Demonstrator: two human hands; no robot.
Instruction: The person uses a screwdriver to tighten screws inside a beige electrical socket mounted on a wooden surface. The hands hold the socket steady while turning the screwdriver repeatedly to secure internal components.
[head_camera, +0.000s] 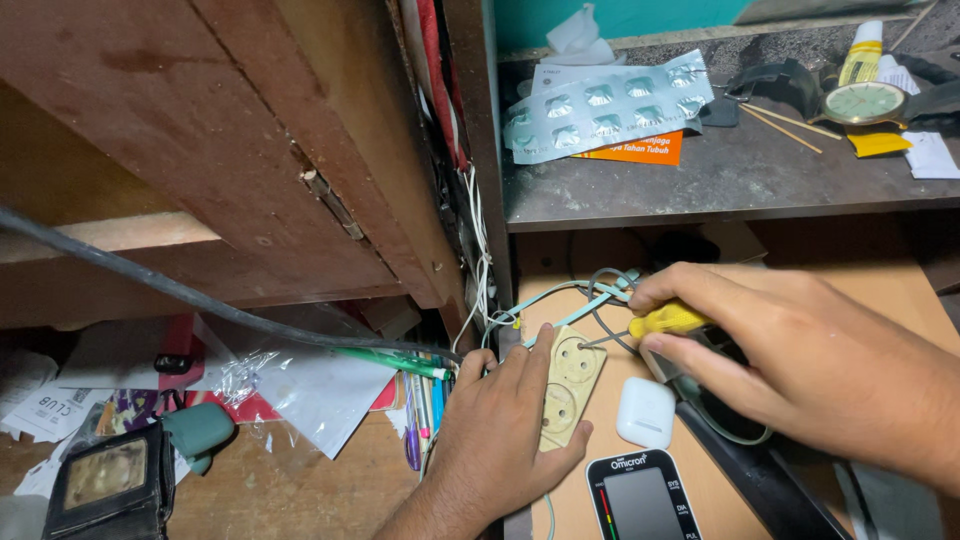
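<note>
Nearest me, at the lower edge: a blood-pressure monitor (643, 497) with a dark screen, and just beyond it a small white earbud case (645, 411), both on the tan desktop (600, 440).

My left hand (497, 430): lies over the desk edge, fingers curled, thumb against the lower right side of the cream double socket strip (568, 385), forefinger along its upper left side. The strip is pinched between them and lies tilted, its two round outlets facing up.

My right hand (790, 350): fingers closed on the yellow handle of a screwdriver (662, 321), thumb on top and forefinger beneath. The metal shaft runs left from my fingertips and its tip meets the upper outlet of the strip.

Just past the strip: light blue and grey cables (600, 290) looping behind the screwdriver; white wires (481, 250) hanging down the wooden upright.

To the left, lower level: pens (420, 400), clear plastic wrapping (300, 385), a dark wallet-like case (110, 480).

Farthest, on the upper shelf (700, 185): silver blister packs of tablets (605, 105), an orange card (640, 150), a wristwatch (865, 102).
</note>
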